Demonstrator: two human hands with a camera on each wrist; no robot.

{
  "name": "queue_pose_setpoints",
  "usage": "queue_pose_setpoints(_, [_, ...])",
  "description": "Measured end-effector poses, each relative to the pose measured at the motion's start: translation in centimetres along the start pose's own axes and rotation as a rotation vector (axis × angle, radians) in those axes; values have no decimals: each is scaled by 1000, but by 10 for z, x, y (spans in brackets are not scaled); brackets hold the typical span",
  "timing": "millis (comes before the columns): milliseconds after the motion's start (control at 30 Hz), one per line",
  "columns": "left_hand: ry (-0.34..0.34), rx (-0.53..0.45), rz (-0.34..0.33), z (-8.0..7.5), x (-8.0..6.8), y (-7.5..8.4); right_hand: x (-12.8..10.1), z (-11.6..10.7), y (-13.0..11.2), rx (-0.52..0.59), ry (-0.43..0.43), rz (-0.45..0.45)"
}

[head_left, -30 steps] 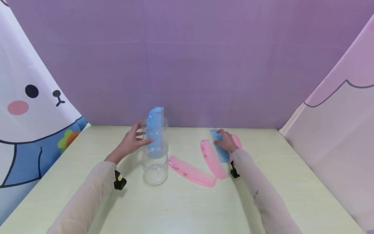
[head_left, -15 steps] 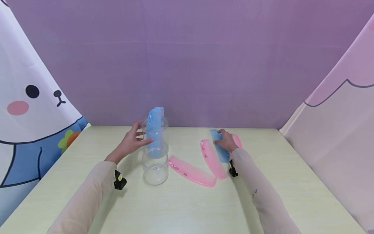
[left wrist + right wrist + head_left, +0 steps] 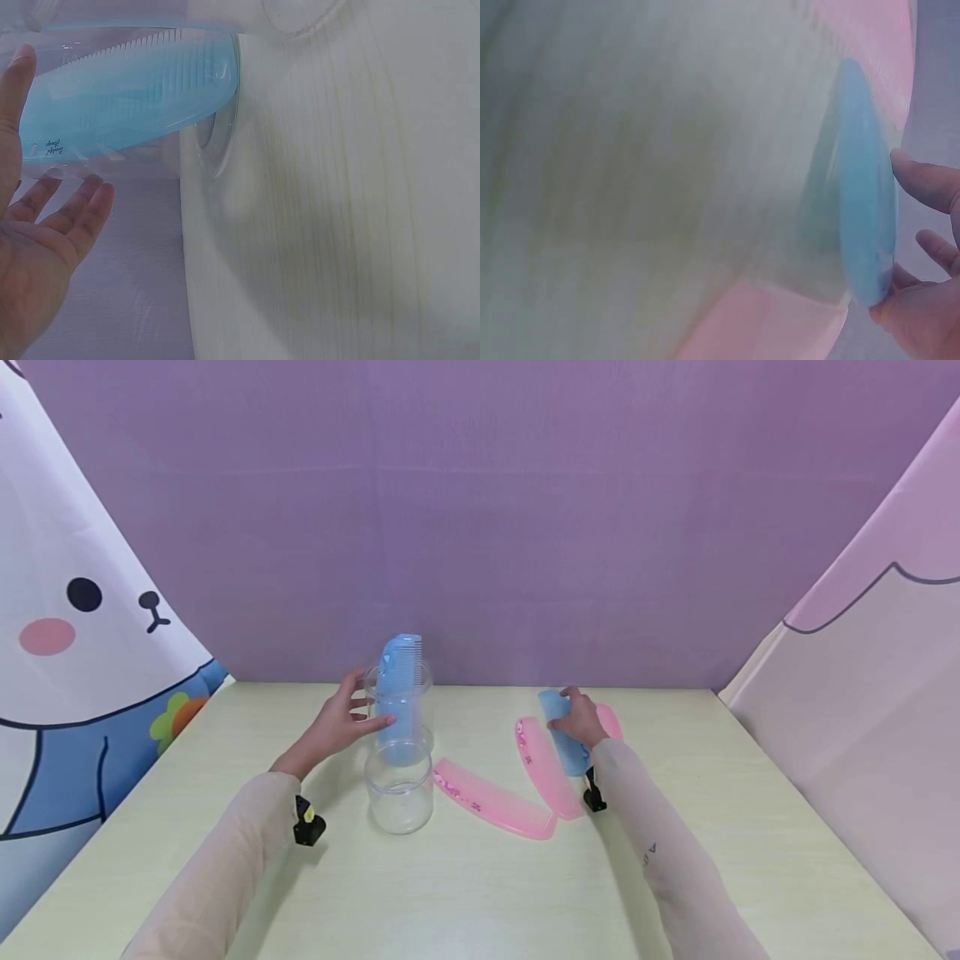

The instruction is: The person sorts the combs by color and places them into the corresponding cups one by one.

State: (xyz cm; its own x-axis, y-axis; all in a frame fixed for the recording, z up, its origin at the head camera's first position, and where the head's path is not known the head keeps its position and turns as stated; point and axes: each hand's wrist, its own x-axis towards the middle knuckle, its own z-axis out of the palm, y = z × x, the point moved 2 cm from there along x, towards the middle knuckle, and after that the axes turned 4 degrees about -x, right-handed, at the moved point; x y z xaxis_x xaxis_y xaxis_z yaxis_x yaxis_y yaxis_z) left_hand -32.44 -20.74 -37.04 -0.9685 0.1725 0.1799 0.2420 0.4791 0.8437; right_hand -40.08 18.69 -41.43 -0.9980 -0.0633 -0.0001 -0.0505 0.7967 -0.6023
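Note:
In the head view, my left hand [image 3: 333, 727] grips a clear plastic cup [image 3: 426, 706], thumb on the near side and fingers behind. A blue comb [image 3: 399, 664] stands upright in that cup, its upper part above the rim; the left wrist view shows its teeth through the clear wall. To the right, my right hand [image 3: 581, 718] pinches another blue comb [image 3: 866, 187] between thumb and fingers. That comb looks edge-on in the right wrist view, with a shadow beside it on the table.
A second clear cup [image 3: 401, 812] stands directly in front of the held one. Two pink combs [image 3: 495, 800] lie on the pale table [image 3: 480, 893]; a third pink comb [image 3: 611, 720] is partly hidden behind the right hand. A purple cloth [image 3: 480, 527] hangs at the table's back.
The right wrist and forearm have shifted slightly left, and the held blue comb has tilted a little. The left hand and cup stay put.

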Motion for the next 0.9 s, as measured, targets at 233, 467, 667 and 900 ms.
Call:
queue_pose_setpoints(233, [-3,-2,-4,0,1,1,3,0,1,8,23,21])
queue_pose_setpoints(467, [-19,-27,-20,0,-11,28,3,-3,-1,85,47,20])
queue_pose_setpoints(667, [-18,-14,-26,0,-16,36,2,-7,-2,117,57,41])
queue_pose_setpoints(900, [-13,-14,-17,-1,-4,11,6,-11,-1,167,59,68])
